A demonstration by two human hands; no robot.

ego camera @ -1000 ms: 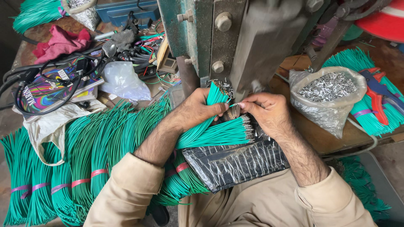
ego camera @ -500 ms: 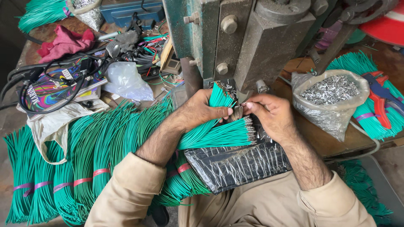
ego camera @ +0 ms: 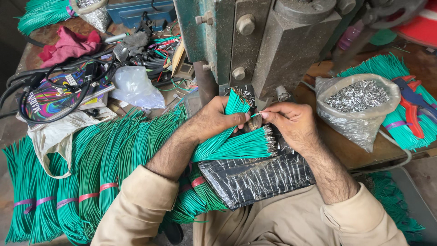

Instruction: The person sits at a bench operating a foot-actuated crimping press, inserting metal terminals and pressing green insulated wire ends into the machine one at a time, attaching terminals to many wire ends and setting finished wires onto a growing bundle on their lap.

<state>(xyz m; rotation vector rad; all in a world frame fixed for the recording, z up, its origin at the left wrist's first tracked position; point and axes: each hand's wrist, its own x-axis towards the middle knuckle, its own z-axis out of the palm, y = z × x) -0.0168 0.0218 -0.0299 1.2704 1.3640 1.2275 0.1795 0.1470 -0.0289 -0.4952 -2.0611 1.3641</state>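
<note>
My left hand [ego camera: 217,119] grips a bundle of green wires [ego camera: 227,145] that fans out across my lap, its stripped ends pointing right. My right hand [ego camera: 291,124] pinches a single green wire between thumb and forefinger, close to my left thumb, just in front of the base of a grey-green metal press [ego camera: 268,41]. Under both hands lies a crinkled black plastic sheet [ego camera: 255,177]. More wires from the bundle stick up near the press.
Several tied bundles of green wire [ego camera: 91,173] lie at the left. A clear bag of small metal terminals [ego camera: 359,102] stands at the right, beside a red and blue crimping tool [ego camera: 412,102]. Black cables [ego camera: 54,86], a red cloth [ego camera: 68,45] and a plastic bag [ego camera: 134,86] clutter the bench behind.
Both hands have stayed at the press base. My right hand's fingers have closed nearer to my left thumb, still pinching one wire.
</note>
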